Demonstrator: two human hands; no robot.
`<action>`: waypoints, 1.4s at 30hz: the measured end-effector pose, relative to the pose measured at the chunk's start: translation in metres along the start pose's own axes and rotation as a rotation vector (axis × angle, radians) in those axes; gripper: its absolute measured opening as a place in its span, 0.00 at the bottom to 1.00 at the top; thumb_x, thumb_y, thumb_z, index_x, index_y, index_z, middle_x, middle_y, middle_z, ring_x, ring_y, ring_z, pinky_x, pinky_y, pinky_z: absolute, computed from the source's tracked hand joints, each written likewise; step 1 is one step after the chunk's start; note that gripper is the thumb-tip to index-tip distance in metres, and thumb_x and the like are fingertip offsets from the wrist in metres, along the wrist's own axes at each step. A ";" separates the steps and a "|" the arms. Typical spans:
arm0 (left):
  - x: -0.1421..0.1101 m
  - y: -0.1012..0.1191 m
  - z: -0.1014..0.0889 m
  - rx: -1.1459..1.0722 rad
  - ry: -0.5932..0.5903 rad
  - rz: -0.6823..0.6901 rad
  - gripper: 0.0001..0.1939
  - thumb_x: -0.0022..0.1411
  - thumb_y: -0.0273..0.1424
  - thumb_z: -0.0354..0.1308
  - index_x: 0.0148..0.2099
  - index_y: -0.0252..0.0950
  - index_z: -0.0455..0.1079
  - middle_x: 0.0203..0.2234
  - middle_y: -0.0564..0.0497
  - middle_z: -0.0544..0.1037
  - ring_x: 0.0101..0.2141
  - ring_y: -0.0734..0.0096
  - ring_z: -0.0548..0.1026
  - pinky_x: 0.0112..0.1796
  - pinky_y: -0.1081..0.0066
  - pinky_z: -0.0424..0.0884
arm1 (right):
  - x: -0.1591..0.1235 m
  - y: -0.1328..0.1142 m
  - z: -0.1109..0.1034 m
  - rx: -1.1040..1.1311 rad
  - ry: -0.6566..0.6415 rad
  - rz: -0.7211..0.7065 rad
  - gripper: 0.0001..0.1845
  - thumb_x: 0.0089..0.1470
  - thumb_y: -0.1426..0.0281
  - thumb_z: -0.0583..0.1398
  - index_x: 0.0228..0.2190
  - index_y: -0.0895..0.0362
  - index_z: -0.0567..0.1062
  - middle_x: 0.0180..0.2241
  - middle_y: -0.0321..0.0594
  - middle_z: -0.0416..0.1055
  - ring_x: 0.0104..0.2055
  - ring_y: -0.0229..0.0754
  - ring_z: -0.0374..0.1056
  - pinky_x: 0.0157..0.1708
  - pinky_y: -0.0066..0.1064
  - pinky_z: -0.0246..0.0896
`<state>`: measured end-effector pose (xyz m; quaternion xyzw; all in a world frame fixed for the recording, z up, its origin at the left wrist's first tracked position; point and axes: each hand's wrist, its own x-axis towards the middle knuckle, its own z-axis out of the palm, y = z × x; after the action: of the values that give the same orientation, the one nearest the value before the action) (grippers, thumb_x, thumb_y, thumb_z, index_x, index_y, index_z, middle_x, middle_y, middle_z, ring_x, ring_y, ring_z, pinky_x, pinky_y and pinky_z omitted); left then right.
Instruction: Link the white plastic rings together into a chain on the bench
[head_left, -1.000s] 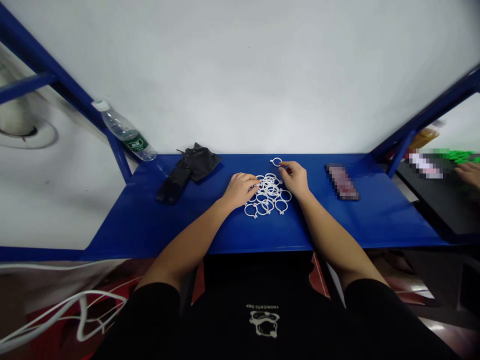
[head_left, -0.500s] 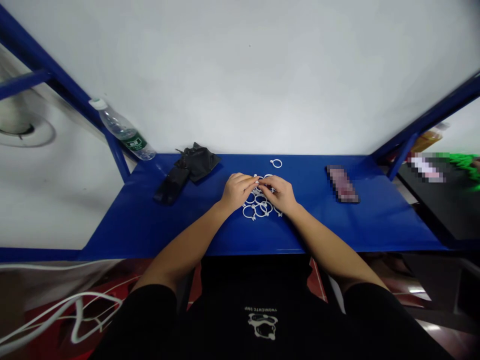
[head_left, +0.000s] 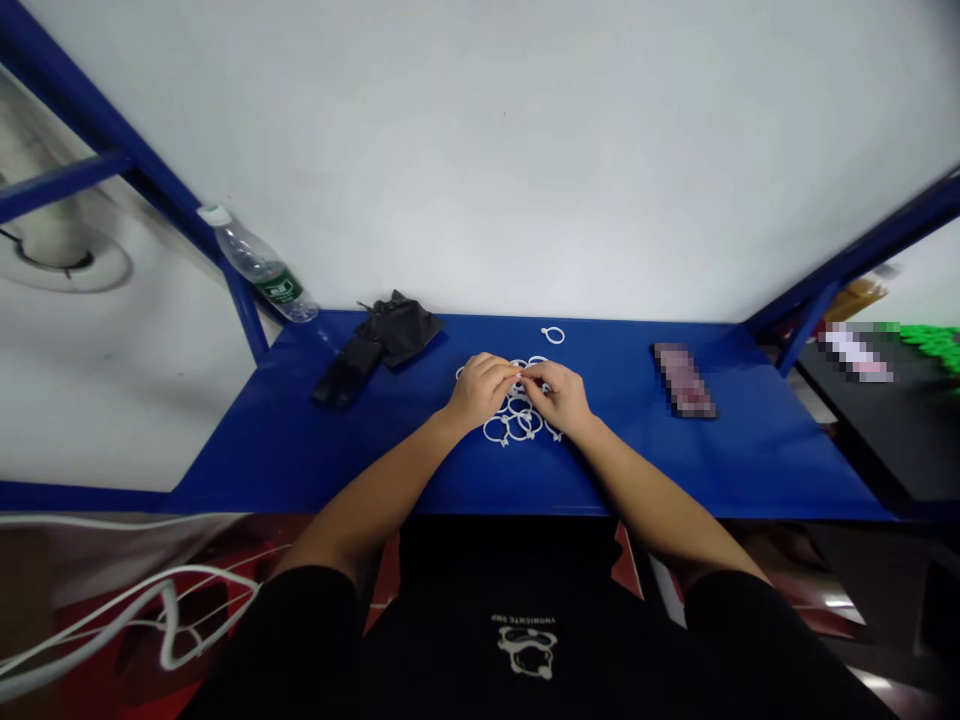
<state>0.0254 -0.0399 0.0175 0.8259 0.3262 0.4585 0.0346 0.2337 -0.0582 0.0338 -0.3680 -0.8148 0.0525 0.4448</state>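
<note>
Over a cluster of white plastic rings [head_left: 520, 424], each with a small knob, my two hands meet fingertip to fingertip. My left hand [head_left: 482, 390] is closed in a pinch. Opposite it, my right hand [head_left: 561, 395] pinches too. A bit of white shows between the fingertips, seemingly part of a white plastic ring that the fingers mostly hide. Some rings overlap one another, and part of the cluster lies under the hands. One single ring [head_left: 553, 336] rests apart, beyond the hands near the wall.
The blue tabletop [head_left: 420, 480] runs up to a white wall [head_left: 510, 200]. At the left stand a plastic bottle [head_left: 277, 285], a crumpled black bag [head_left: 401, 325] and a dark flat object [head_left: 347, 372]. A blurred-out phone [head_left: 684, 380] lies at the right. Blue frame bars slope along both sides.
The whole view has shifted slightly. Both hands stay pinched together over the cluster, and a bit of a ring now shows beyond my left hand. Nothing has been visibly let go.
</note>
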 end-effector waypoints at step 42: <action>0.007 -0.028 -0.030 0.191 -0.465 -0.189 0.13 0.65 0.24 0.60 0.49 0.41 0.81 0.49 0.48 0.83 0.49 0.55 0.77 0.52 0.54 0.70 | 0.007 0.048 -0.013 -0.224 -0.046 0.450 0.13 0.65 0.66 0.60 0.45 0.55 0.83 0.44 0.48 0.82 0.42 0.52 0.76 0.48 0.44 0.70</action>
<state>-0.0099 -0.0212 0.0301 0.8744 0.4270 0.2184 0.0733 0.2683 -0.0219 0.0264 -0.5858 -0.7231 0.0681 0.3597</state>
